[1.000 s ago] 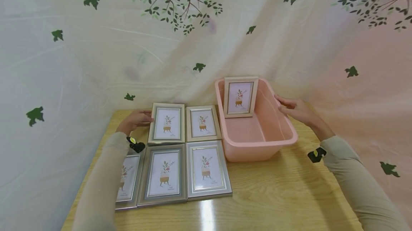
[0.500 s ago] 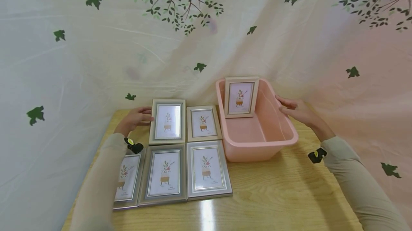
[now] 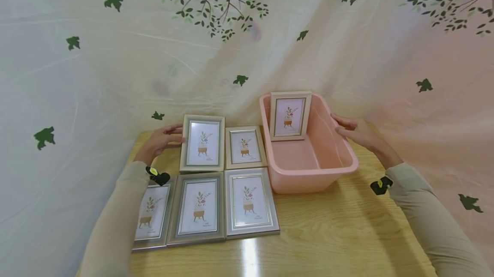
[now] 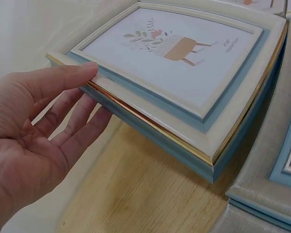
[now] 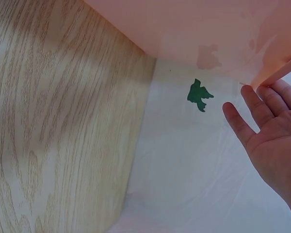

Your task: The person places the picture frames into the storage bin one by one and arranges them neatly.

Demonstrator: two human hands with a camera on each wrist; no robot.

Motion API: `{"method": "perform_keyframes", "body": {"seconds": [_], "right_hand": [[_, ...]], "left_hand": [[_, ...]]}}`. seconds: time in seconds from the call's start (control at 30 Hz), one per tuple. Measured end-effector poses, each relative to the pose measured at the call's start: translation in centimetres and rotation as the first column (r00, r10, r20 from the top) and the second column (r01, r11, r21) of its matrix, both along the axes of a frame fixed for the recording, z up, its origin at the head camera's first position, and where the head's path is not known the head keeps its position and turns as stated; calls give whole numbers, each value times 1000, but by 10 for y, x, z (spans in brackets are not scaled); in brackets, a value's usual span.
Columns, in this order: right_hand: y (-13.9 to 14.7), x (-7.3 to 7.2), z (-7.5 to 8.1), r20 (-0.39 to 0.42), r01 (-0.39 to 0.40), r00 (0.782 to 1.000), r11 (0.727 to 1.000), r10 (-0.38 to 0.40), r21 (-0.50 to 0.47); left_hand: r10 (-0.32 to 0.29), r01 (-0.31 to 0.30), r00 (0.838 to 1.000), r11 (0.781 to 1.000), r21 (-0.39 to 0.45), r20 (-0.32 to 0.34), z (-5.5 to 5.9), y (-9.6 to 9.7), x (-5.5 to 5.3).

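My left hand (image 3: pixel 161 140) pinches the left edge of a cream and blue picture frame (image 3: pixel 203 145), thumb on its face and fingers underneath. In the left wrist view the picture frame (image 4: pixel 150 53) is tilted, its near side raised off the wood. My right hand (image 3: pixel 356 133) holds the right rim of a pink plastic basin (image 3: pixel 308 182). In the right wrist view the fingers of this hand (image 5: pixel 276 131) lie under the rim, with the thumb mostly hidden. Inside the basin, a beige picture frame (image 3: pixel 290 116) leans upright against the back left.
To the right of the held picture frame lies a smaller beige picture frame (image 3: pixel 245 147). Along the front row are a silver picture frame (image 3: pixel 252 202), a grey one (image 3: pixel 198 208) and another grey one (image 3: pixel 154 212) partly behind my left sleeve. A printed cloth (image 3: pixel 185 75) hangs behind the wooden table (image 3: pixel 328 234).
The picture frame in my left hand has tipped up, its far edge rising in view and its near edge staying by the grey one. My right hand and the basin stay put.
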State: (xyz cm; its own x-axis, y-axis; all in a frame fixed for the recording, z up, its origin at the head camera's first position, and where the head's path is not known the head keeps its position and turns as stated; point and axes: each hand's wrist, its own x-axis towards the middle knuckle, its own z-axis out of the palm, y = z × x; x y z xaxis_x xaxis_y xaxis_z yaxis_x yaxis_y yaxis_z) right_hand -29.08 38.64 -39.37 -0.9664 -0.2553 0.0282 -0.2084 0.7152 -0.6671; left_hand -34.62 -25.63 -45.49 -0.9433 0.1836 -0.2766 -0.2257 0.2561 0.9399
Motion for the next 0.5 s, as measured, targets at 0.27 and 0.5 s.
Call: {"method": "perform_keyframes", "body": {"seconds": [0.27, 0.5], "right_hand": [[0, -1, 0, 24, 21, 999, 1000, -22, 19], [-3, 1, 2, 20, 12, 1000, 1000, -11, -26]], "left_hand": [[7, -9, 998, 999, -42, -55, 13, 5, 0], [13, -15, 997, 999, -35, -81, 17, 6, -2]]}}
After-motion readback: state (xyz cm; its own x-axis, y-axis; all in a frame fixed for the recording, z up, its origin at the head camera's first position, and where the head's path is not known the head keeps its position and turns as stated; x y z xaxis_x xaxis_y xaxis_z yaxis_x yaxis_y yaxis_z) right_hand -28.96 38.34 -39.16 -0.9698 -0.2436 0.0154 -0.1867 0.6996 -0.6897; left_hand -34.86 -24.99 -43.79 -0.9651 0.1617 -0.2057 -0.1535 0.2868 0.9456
